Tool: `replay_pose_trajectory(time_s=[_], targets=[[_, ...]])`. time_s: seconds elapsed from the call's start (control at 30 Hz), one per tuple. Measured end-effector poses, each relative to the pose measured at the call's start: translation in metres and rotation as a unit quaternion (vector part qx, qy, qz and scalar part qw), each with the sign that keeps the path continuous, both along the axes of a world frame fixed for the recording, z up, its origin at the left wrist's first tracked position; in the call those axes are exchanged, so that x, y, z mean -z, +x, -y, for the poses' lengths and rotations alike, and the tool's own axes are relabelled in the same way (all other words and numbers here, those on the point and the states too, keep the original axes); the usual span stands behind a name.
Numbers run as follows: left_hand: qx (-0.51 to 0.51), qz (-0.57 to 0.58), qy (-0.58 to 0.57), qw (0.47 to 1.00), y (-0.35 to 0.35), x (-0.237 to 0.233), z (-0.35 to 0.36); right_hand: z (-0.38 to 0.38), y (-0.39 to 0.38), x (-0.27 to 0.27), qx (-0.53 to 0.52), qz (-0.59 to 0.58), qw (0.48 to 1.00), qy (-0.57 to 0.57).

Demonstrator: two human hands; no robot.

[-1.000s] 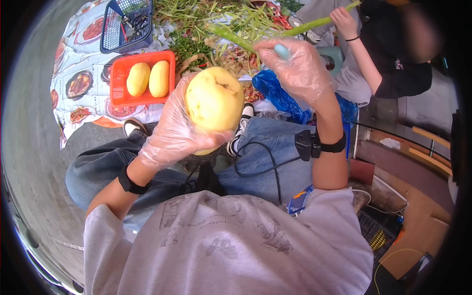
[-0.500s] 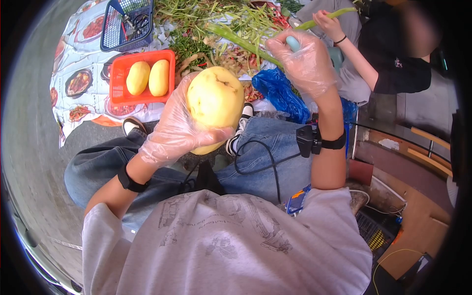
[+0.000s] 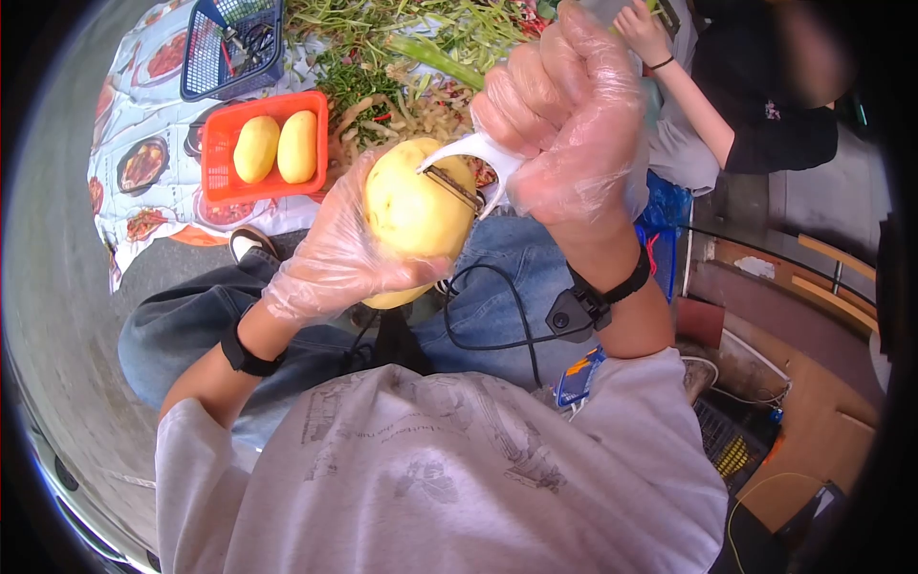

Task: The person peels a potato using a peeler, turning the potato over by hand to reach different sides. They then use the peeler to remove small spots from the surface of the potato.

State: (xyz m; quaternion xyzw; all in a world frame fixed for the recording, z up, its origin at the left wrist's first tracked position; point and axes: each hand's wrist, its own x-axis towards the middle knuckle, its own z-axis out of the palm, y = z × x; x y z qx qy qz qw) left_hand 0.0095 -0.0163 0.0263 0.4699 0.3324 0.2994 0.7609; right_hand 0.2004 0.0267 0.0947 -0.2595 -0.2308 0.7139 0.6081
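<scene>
A large peeled yellow potato [image 3: 406,215] fills my left hand [image 3: 325,244], whose gloved fingers wrap its left side, with the thumb along its lower end. In a closed grip, my right hand [image 3: 574,124], also in a clear plastic glove, has a white Y-shaped peeler [image 3: 492,153]. The peeler's metal blade lies across the potato's upper right side. Most of the peeler's handle is hidden by the fingers.
A red plastic basket [image 3: 215,148] with two peeled potatoes stands beyond my left hand. Behind it is a dark blue basket [image 3: 196,57] with dark items. Green scraps [image 3: 363,77] and peelings cover the printed sheet [image 3: 124,124]. A co-worker's hand [image 3: 643,31] is at upper right.
My right hand has turned over and come down and left, bringing the peeler's blade onto the potato. The potato stays in my left hand. The co-worker's long green stalk is now mostly hidden.
</scene>
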Motion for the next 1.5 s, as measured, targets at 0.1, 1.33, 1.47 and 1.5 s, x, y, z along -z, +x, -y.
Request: replay_pose_trajectory(time_s=[0.1, 1.33, 1.47, 1.5], targets=[[-0.012, -0.013, 0.015, 1.0, -0.001, 0.001, 0.001, 0.003, -0.005, -0.007, 0.035, 0.05, 0.997, -0.042], [-0.05, 0.026, 0.131, 0.99, 0.002, 0.013, 0.004, -0.006, 0.029, -0.009, 0.016, 0.021, 0.992, 0.123], [-0.031, 0.043, 0.071, 0.996, 0.005, 0.009, 0.004, 0.015, -0.004, -0.013, 0.045, 0.072, 0.994, 0.067], [-0.023, 0.076, 0.015, 0.997, 0.006, 0.007, 0.005, 0.016, -0.009, -0.018, 0.041, 0.091, 0.995, 0.024]])
